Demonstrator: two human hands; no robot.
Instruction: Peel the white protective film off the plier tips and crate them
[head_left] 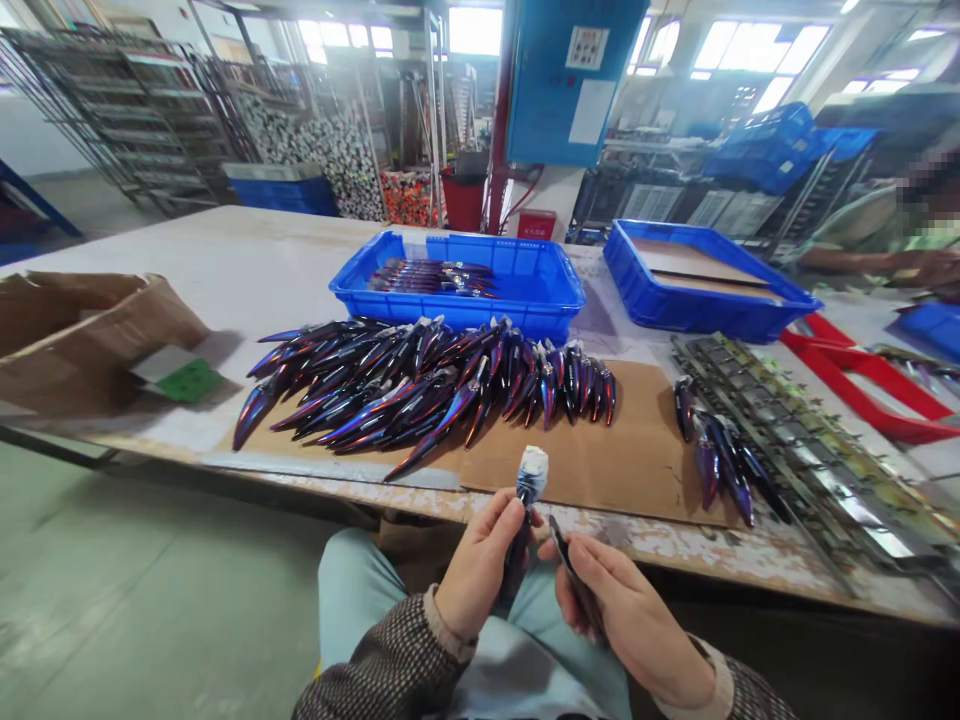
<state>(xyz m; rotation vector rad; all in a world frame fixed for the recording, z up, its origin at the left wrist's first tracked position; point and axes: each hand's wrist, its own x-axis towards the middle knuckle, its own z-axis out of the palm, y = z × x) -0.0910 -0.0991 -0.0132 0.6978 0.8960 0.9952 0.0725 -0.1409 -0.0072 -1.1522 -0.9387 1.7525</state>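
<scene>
My left hand [478, 562] is closed around a dark, glossy curved piece [517, 545], held upright above my lap. Its top end is wrapped in white, tape-like material [533, 468]. In my right hand [626, 610], just beside it, is a slim dark tool [576, 578] that looks like a knife, its tip pointing up toward the piece. Whether the tip touches the piece I cannot tell. Beyond my hands, a pile of similar glossy purple-black curved pieces [405, 395] lies on a cardboard sheet [570, 465], many with whitish ends facing away from me.
A blue bin [544, 310] with several curved pieces stands behind the pile; another blue bin [675, 318] holds boards. A cardboard box [82, 350] is at left. At right lie a few more pieces [720, 460], metal racks [810, 440] and a red frame [877, 390]. Another person sits far right.
</scene>
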